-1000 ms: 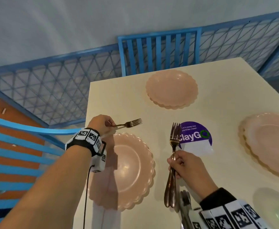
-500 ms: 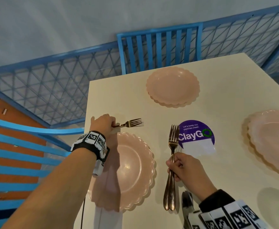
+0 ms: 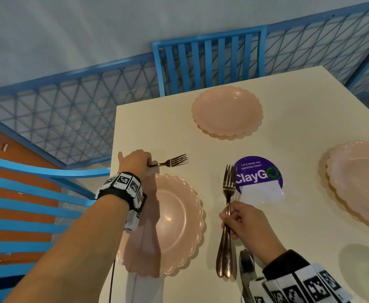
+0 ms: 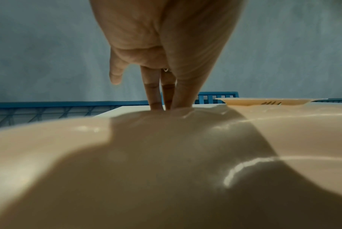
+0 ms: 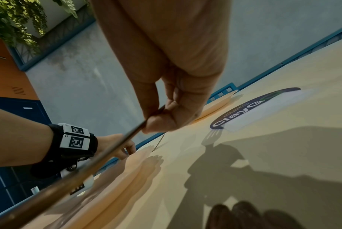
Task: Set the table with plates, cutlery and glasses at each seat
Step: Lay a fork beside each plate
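Three scalloped pink plates lie on the cream table (image 3: 288,110): a near one (image 3: 174,224), a far one (image 3: 227,112) and one at the right (image 3: 360,182). My left hand (image 3: 135,161) holds a copper fork (image 3: 170,162) by its handle, low over the table just beyond the near plate, tines pointing right. My right hand (image 3: 240,221) grips a bundle of copper forks (image 3: 227,215) by the middle of their handles, right of the near plate, tines pointing away. In the right wrist view thumb and fingers pinch the fork handles (image 5: 99,158). The near plate (image 4: 166,170) fills the left wrist view.
A round purple ClayGo sticker (image 3: 258,178) lies in the table's middle. Blue slatted chairs stand at the far side (image 3: 209,62) and at the left (image 3: 26,204). A blue mesh railing (image 3: 70,114) runs behind. A pale green glass object (image 3: 367,272) sits at the near right.
My left hand with its fork has sunk lower toward the table beyond the near plate. The right hand and its forks have barely moved.
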